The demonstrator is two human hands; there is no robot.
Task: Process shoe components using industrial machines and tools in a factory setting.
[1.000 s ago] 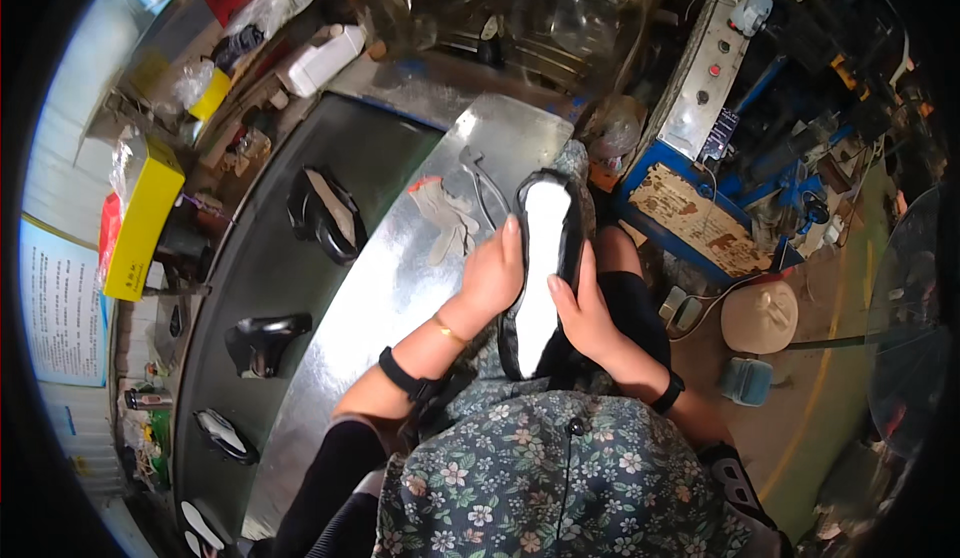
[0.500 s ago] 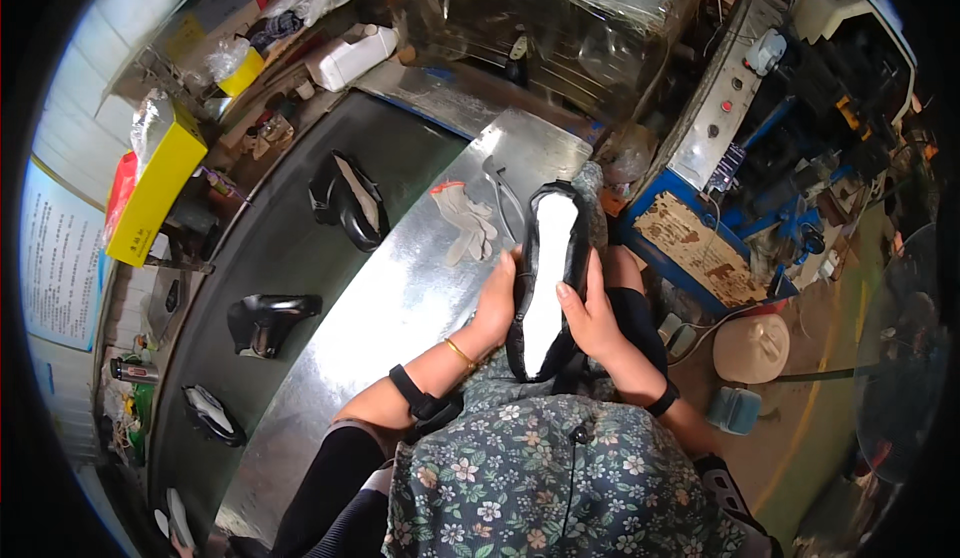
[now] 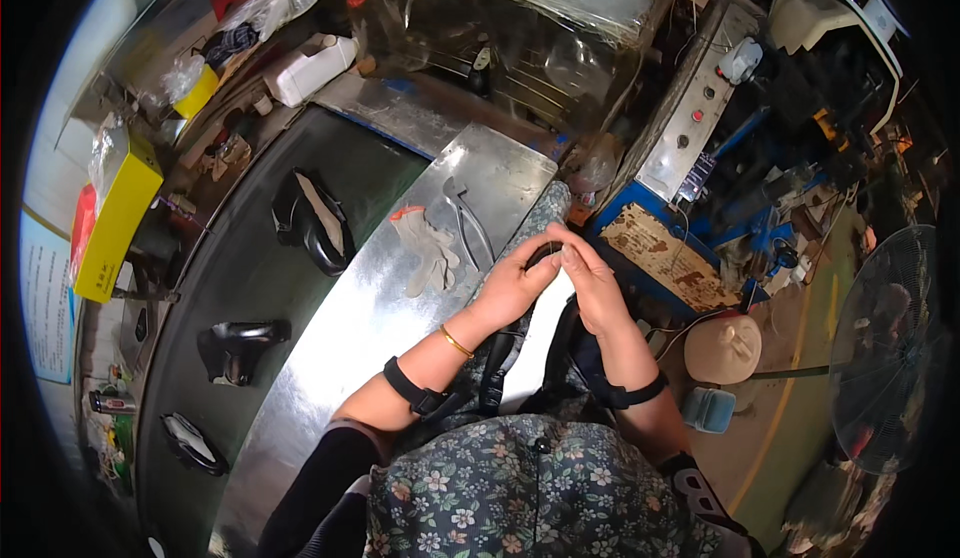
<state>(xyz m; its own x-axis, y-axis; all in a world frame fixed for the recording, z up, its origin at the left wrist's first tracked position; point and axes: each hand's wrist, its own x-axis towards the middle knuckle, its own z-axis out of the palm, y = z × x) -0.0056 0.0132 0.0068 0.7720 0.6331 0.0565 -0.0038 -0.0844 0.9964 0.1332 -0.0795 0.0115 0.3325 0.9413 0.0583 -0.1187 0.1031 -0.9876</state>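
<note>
A black shoe with a white sole side [image 3: 540, 348] rests over my lap, its bottom facing up. Around its far end close both of my hands, thumbs near each other at the tip. My left hand [image 3: 512, 286] grips the left side of that end, and my right hand [image 3: 598, 288] the right side. Fingers partly cover the tip, so its edge is hidden there. Just left of my hands, a pair of metal pincers [image 3: 470, 223] and a pale work glove with an orange cuff [image 3: 428, 250] lie on the metal bench [image 3: 350, 348].
On the dark conveyor belt [image 3: 240, 278] to the left sit several black shoes, including one sole-up [image 3: 315, 223] and one on its side [image 3: 243, 350]. At right stand a blue-framed machine [image 3: 665, 248], a lidded beige bucket [image 3: 722, 350], a blue container [image 3: 710, 410] and a fan guard [image 3: 885, 348].
Both hands have moved from the shoe's sides up to its far end and closed round it. The shoe has come nearer my body and tilted. The whole view has shifted slightly.
</note>
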